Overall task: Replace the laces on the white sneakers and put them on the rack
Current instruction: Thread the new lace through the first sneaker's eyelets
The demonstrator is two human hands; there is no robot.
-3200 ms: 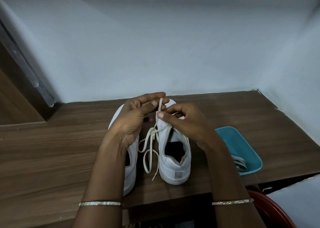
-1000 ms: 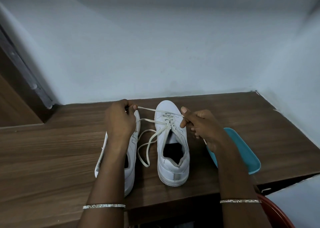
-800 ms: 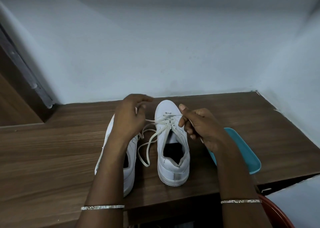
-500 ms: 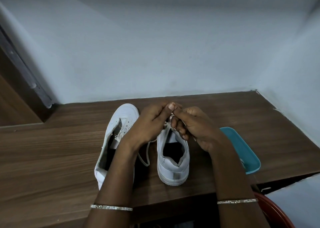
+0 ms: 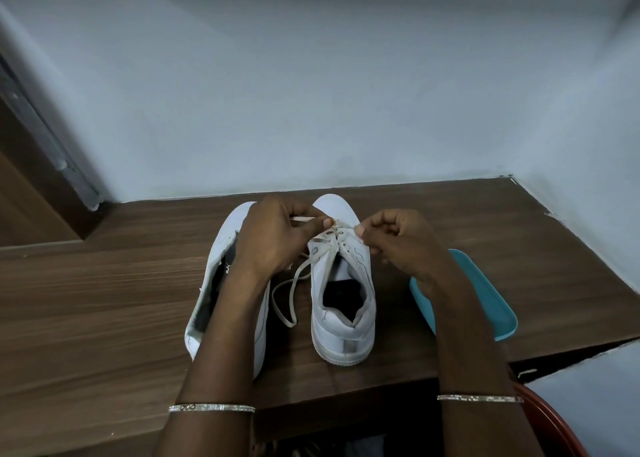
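Note:
Two white sneakers stand side by side on the wooden surface, toes toward the wall. The right sneaker (image 5: 343, 304) has a cream lace (image 5: 294, 285) threaded through its front eyelets. My left hand (image 5: 273, 238) pinches one lace end between thumb and fingers just left of the eyelets. My right hand (image 5: 398, 241) pinches the lace at the right side of the eyelets. A loose loop of lace trails down between the shoes. The left sneaker (image 5: 221, 283) has no lace and lies partly under my left forearm.
A teal tray (image 5: 485, 300) sits to the right of the shoes, partly behind my right forearm. The brown wooden surface (image 5: 104, 300) ends at a front edge near me. A red rim (image 5: 554, 429) shows at the bottom right. Pale walls close the back and right.
My hands met over the right sneaker's eyelets, then drew slightly apart. The left hand now holds a lace end out to the left. The shoes have stayed in place.

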